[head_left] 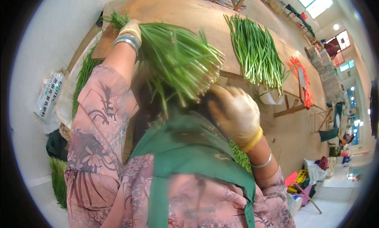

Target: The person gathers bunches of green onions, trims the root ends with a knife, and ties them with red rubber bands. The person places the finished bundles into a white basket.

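Wooden surface ahead of us, loose chive pile spread on right part. Chive bunch raised above near edge; our gloved left hand clenched round leafy end, our gloved right hand cupped loosely, touching cut ends. Orange bands beside pile.

green chive bunch, held tilted, cut ends lwr-right

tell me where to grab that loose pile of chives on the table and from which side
Probably take the loose chives around the pale stalk ends nearest the table edge, coming from the person's side. There the stalks lie parallel and packed; the far leaf tips look thinner. The left hand grips its bunch mid-length, the right hand at the cut ends.
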Demonstrator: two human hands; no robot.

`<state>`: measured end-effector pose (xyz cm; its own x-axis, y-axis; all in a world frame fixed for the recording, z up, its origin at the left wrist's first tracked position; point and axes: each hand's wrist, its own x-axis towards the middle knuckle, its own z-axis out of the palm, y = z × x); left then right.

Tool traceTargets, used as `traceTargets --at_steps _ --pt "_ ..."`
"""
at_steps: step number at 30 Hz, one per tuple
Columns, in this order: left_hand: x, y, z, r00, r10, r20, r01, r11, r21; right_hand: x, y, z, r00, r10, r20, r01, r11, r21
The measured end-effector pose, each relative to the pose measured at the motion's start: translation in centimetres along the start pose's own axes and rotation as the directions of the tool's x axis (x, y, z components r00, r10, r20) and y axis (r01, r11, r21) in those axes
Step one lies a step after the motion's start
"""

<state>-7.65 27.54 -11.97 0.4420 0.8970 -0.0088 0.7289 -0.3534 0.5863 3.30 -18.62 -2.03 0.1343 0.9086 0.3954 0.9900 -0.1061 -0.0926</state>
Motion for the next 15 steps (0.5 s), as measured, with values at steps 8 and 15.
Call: traceTargets --at_steps 8,15 --pt "0.4 -1.3 0.1 0.876 -0.451 0.17 0.381 0.432 -0.817 10.2 0.2 8.0 0.98 -0.079 -0.183 0.095 0.992 0.082" --pt "-3.3 2.9 -1.3 0.847 -0.476 0.238 0.363 0.189 -0.913 11.1 -0.9 11.2 0.927 0.008 -0.375 0.154 0.904 0.398"
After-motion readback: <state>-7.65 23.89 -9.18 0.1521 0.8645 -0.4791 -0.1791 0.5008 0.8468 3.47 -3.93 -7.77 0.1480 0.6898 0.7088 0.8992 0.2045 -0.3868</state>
